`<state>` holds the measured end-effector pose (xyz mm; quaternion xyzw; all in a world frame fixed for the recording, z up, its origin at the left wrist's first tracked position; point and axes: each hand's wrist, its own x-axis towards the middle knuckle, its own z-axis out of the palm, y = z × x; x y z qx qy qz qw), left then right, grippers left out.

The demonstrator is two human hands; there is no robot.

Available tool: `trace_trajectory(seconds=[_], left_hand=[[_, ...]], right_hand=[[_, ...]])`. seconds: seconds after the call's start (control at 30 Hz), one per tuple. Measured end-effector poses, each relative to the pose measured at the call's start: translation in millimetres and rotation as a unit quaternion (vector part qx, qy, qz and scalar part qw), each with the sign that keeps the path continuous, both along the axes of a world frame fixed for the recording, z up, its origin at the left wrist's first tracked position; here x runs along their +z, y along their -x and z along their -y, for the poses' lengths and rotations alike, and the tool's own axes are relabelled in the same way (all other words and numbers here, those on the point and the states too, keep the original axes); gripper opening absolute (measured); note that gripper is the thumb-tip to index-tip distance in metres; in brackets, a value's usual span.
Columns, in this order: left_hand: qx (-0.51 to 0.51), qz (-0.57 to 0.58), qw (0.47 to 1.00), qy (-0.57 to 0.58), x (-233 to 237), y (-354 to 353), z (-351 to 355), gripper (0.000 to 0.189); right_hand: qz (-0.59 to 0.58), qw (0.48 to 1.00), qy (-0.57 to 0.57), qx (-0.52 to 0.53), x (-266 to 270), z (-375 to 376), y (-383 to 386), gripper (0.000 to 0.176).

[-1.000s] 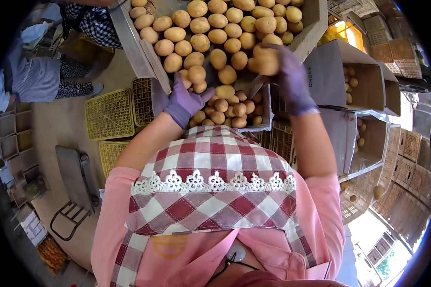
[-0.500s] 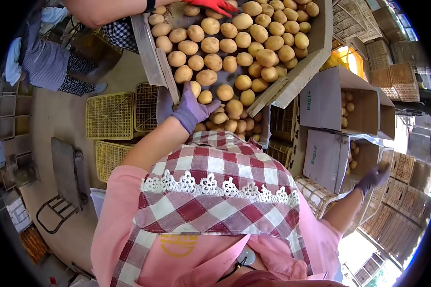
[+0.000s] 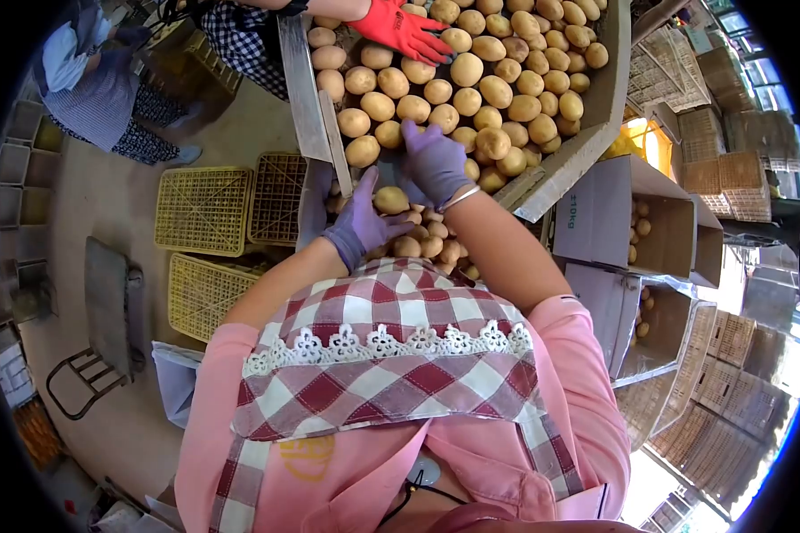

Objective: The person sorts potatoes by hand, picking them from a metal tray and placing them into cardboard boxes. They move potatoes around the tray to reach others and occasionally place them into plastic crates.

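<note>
Many potatoes [image 3: 467,69] lie on a wood-edged sorting tray [image 3: 567,164] in front of me. At its mouth, more potatoes [image 3: 422,242] are heaped in a container against my apron. My left hand [image 3: 363,224], in a purple glove, has its fingers spread beside a single potato [image 3: 390,201] at the tray's lower lip. My right hand [image 3: 437,165], also purple-gloved, reaches over the tray's lower end. Its fingers are apart and touch the nearest potatoes; its palm side is hidden.
A co-worker's red-gloved hand [image 3: 402,32] rests among the potatoes at the upper left. Cardboard boxes [image 3: 591,209] holding potatoes stand at right. Yellow crates [image 3: 203,211] and a cart [image 3: 108,306] are on the left floor. Another person [image 3: 93,98] stands farther back.
My right hand has come from the boxes at far right to the tray's lower end. My left hand's fingers have moved off the tray's side edge. The co-worker's red glove reaches further in.
</note>
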<state>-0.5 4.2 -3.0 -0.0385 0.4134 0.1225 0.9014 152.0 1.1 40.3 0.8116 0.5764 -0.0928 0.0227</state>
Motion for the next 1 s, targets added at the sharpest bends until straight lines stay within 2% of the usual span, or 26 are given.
trace_trajectory(seconds=[0.03, 0.13, 0.17, 0.2, 0.23, 0.27, 0.3, 0.33, 0.37, 0.4, 0.43, 0.47, 0.53, 0.57, 0.6, 0.63, 0.67, 0.7, 0.8, 0.87, 0.93, 0.97, 1.0], left_hand=[[-0.007, -0.003, 1.0, -0.018, 3.8, -2.8, 4.3, 0.072], [-0.027, -0.001, 0.997, -0.077, 16.5, -11.0, 7.4, 0.077], [-0.002, 0.016, 0.994, -0.112, 25.1, -14.8, 10.0, 0.08], [0.004, 0.001, 0.998, -0.065, 24.2, -15.5, 7.0, 0.078], [0.011, -0.014, 1.0, -0.017, 22.0, -17.5, 2.0, 0.077], [0.015, -0.03, 0.999, 0.031, 20.0, -19.7, -1.9, 0.076], [0.009, -0.033, 0.999, 0.022, 15.8, -21.5, -4.0, 0.071], [0.006, -0.027, 0.999, -0.03, 25.5, -23.6, -2.4, 0.07], [0.001, -0.02, 0.997, -0.08, 43.8, -26.7, 0.0, 0.068], [-0.005, -0.011, 0.992, -0.129, 52.4, -30.1, 3.0, 0.067], [-0.002, -0.009, 0.994, -0.108, 37.6, -36.8, -3.7, 0.067], [-0.008, -0.04, 0.995, -0.088, 45.0, -42.6, -5.9, 0.066], [-0.001, -0.011, 0.998, -0.058, 51.7, -49.4, -6.2, 0.074], [0.007, -0.039, 0.999, -0.024, 51.1, -56.0, -8.2, 0.077], [-0.008, -0.046, 0.999, 0.001, 48.8, -60.2, -12.5, 0.069], [-0.033, -0.035, 0.998, -0.038, 51.8, -63.1, -12.1, 0.069], [-0.057, -0.022, 0.995, -0.074, 57.6, -66.2, -11.9, 0.069], [-0.072, -0.051, 0.995, -0.055, 62.5, -70.9, -15.1, 0.068], [-0.094, -0.054, 0.993, -0.038, 68.4, -75.3, -9.3, 0.065], [-0.116, -0.043, 0.989, -0.076, 66.6, -74.5, -7.4, 0.067], [-0.132, -0.03, 0.989, -0.066, 58.9, -76.0, -6.3, 0.068], [-0.132, -0.044, 0.986, -0.092, 64.2, -75.0, -3.0, 0.069], [-0.159, 0.008, 0.978, -0.138, 55.0, -72.3, -4.5, 0.068]], right_hand=[[-0.031, 1.0, 0.004, 0.001, 4.1, 4.8, -8.9, 0.047], [-0.178, 0.972, -0.15, 0.03, -4.1, 25.9, -33.1, 0.048], [-0.274, 0.918, -0.285, 0.021, 0.7, 41.5, -38.8, 0.05], [-0.315, 0.88, -0.355, -0.008, 20.4, 63.6, -43.8, 0.051], [-0.232, 0.875, -0.425, -0.01, 49.0, 95.8, -49.3, 0.052], [-0.198, 0.872, -0.442, -0.067, 81.3, 136.9, -59.4, 0.048], [-0.021, 0.865, -0.496, -0.076, 75.0, 177.8, -101.5, 0.048], [0.024, 0.804, -0.583, -0.112, 84.7, 219.9, -133.0, 0.049], [-0.014, 0.77, -0.603, -0.207, 72.5, 287.5, -189.8, 0.054], [0.147, 0.751, -0.564, -0.309, 84.0, 329.7, -202.5, 0.053], [0.083, 0.71, -0.576, -0.396, 80.5, 374.6, -209.8, 0.052], [0.017, 0.66, -0.582, -0.474, 76.3, 404.9, -211.7, 0.052], [0.085, 0.714, -0.531, -0.448, 75.9, 398.4, -174.1, 0.051], [0.058, 0.786, -0.481, -0.384, 76.9, 373.1, -142.8, 0.048], [0.087, 0.853, -0.437, -0.273, 59.1, 354.0, -116.1, 0.04], [-0.079, 0.864, -0.393, -0.306, 41.4, 333.7, -79.6, 0.032], [-0.171, 0.904, -0.328, -0.215, 39.8, 300.5, -57.0, 0.029], [-0.245, 0.908, -0.268, -0.209, 19.9, 285.0, -39.9, 0.028], [-0.179, 0.973, -0.098, -0.106, -66.2, 268.5, -18.9, 0.061], [-0.169, 0.975, 0.078, -0.122, -99.8, 241.8, -12.5, 0.076], [-0.234, 0.945, 0.143, -0.179, -117.3, 210.9, -9.9, 0.078], [-0.253, 0.941, 0.143, -0.175, -127.0, 193.4, -7.3, 0.071], [-0.271, 0.936, 0.144, -0.171, -136.8, 175.8, -4.7, 0.064]])
